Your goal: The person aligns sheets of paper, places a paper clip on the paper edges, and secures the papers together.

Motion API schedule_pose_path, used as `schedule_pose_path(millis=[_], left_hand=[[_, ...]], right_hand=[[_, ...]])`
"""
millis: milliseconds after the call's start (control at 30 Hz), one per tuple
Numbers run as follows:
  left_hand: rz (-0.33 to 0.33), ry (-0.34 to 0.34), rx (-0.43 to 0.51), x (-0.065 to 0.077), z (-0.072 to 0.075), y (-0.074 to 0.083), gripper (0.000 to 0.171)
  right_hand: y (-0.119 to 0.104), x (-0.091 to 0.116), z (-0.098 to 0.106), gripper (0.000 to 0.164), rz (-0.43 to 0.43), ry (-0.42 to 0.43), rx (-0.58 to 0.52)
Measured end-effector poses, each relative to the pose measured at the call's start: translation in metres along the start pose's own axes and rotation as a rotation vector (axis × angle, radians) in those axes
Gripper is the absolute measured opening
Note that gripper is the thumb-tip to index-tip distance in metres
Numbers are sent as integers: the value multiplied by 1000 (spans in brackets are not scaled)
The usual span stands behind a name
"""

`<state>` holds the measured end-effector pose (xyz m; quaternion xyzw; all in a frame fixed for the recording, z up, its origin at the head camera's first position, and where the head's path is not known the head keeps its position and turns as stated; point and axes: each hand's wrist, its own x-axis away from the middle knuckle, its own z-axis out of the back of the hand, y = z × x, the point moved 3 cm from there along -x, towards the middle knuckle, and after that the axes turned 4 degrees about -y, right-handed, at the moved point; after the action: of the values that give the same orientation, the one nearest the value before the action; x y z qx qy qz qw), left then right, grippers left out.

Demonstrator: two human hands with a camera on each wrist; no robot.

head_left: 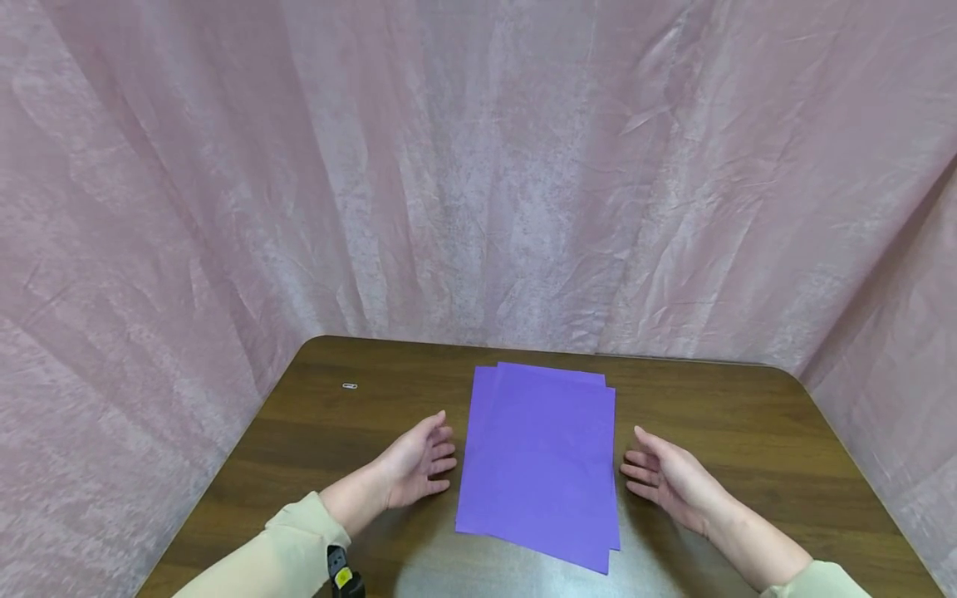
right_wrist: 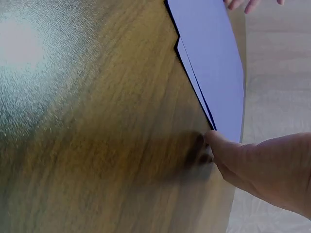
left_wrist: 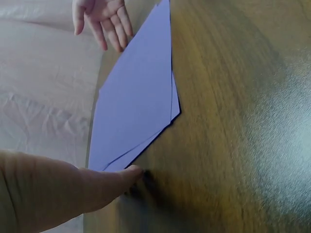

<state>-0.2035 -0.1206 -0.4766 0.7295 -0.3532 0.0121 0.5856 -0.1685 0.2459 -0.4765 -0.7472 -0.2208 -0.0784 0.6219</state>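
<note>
I have the left hand (head_left: 419, 465) just beside the left edge of the purple sheets (head_left: 538, 473), its fingers slightly bent and spread a little apart, with nothing in its grasp. Opposite it, I see the right hand (head_left: 669, 482) near the right edge, the thumb raised and the other fingers loosely bent, also holding nothing; the two hands are well apart, palms turned towards each other with the paper between. On both wrist feeds the thumb appears right at the paper's edge, but I can't tell from there whether it touches. The sheets, at least two, lie flat and overlap out of line, so that corners stick out past one another at the far end and at the near right. Around my wrists are a pale left sleeve (head_left: 292, 540), with a black device (head_left: 344, 573) bearing a yellow patch just below its cuff, and a pale right sleeve (head_left: 818, 581). Under everything I get a brown wood-grain table (head_left: 718, 407), glossy at the near side, with a small paper clip (head_left: 350, 385) towards its far left. Beyond it, pink curtains (head_left: 478, 183) hang behind and along both sides.
</note>
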Motion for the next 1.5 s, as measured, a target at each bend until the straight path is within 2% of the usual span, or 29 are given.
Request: schedule_pose_path(millis=[233, 667, 1133, 1500], left_hand=[[18, 3, 25, -3, 11, 4, 87], [41, -37, 44, -5, 17, 4, 86], [27, -48, 16, -7, 13, 2, 84], [27, -50, 10, -11, 7, -1, 85]], right_hand=[[-3, -1, 7, 86, -30, -52, 4], [-1, -4, 12, 93, -62, -88, 0], [1, -5, 11, 92, -67, -135, 21], [2, -5, 8, 90, -67, -110, 21]])
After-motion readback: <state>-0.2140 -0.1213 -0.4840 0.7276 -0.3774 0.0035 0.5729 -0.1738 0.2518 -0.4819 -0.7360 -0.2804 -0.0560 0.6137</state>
